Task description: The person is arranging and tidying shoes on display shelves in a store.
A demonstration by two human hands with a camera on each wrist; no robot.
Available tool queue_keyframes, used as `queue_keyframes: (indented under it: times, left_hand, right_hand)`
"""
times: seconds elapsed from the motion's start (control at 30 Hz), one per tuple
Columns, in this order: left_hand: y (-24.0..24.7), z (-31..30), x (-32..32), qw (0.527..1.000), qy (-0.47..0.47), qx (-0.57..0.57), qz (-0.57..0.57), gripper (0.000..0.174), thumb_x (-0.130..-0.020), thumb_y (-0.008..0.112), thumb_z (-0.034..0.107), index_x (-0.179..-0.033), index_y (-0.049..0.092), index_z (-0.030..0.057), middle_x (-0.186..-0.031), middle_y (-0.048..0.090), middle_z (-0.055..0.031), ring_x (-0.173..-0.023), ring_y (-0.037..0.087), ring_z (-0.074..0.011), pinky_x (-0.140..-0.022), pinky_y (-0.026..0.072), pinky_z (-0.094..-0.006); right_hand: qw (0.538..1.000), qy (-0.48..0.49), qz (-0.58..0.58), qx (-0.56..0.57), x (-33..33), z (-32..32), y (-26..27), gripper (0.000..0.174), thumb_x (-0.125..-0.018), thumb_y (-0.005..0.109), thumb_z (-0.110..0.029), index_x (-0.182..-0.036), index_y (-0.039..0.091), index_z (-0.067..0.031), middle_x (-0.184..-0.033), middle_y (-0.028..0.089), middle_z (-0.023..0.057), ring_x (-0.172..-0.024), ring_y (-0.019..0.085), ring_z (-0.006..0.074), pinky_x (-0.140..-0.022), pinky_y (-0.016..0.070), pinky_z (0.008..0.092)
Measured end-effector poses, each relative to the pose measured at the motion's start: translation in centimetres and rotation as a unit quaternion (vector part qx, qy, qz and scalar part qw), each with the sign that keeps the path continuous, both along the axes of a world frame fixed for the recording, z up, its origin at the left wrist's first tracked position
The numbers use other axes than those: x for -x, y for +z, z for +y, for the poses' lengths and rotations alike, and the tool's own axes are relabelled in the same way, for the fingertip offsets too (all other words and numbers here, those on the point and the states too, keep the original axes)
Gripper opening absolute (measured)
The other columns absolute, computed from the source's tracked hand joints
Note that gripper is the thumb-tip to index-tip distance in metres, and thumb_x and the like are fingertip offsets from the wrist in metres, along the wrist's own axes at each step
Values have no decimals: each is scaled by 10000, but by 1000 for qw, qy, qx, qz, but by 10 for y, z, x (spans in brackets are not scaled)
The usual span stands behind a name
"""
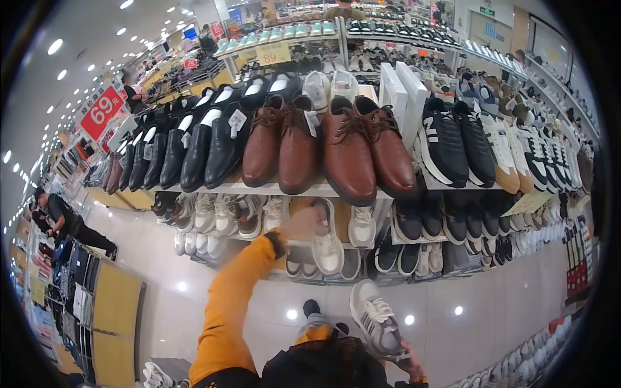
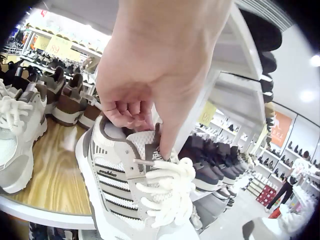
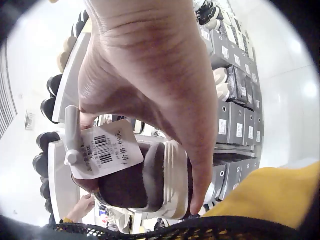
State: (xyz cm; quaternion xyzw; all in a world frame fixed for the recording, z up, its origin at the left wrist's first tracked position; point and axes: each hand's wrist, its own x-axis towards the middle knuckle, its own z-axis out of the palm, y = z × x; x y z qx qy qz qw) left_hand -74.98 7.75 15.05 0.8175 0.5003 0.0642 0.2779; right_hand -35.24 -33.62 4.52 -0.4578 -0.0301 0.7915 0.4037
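Observation:
My left hand (image 1: 304, 223) reaches to the lower shelf. In the left wrist view, the left hand (image 2: 155, 75) pinches the tongue and collar of a white sneaker (image 2: 117, 185) with dark side stripes and thick white laces. The sneaker (image 1: 328, 251) has its toe towards me at the shelf's front. Low at the right, my right hand (image 1: 412, 363) grips a similar striped white-and-grey sneaker (image 1: 372, 310) around the heel, toe up and away from the shelf. A white paper price tag (image 3: 112, 147) and a grey plastic security tag (image 3: 72, 140) hang at its heel.
Brown leather shoes (image 1: 301, 149) and black dress shoes (image 1: 223, 145) line the shelf above. Another white sneaker (image 2: 17, 140) stands left of the held one on the wooden shelf board (image 2: 60, 170). Grey shoe boxes (image 3: 235, 122) are stacked behind. Another person (image 1: 68, 220) stands at the left.

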Motion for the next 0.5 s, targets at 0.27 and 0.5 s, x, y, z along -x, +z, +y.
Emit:
queue_keyframes:
  times: [0.27, 0.5]
  left_hand:
    - [47, -80, 40, 974, 140, -53, -171, 489, -722, 796, 253, -1139, 587, 103, -590, 515, 4, -562, 525, -111, -543, 422, -272]
    - [56, -124, 63, 874, 364, 50, -318, 295, -781, 723, 178, -1062, 681, 97, -642, 566, 1, -608, 561, -69, -541, 418, -220]
  right_hand:
    - [992, 95, 79, -40, -12, 47, 11, 646, -874, 535, -371, -1418, 321, -95, -1390, 414, 148, -1248, 445, 354, -1038, 346, 605]
    - [989, 25, 143, 1, 8, 88, 9, 504, -889, 551, -295, -1324, 428, -72, -1307, 483, 151, -1198, 467, 356, -1042, 300, 681]
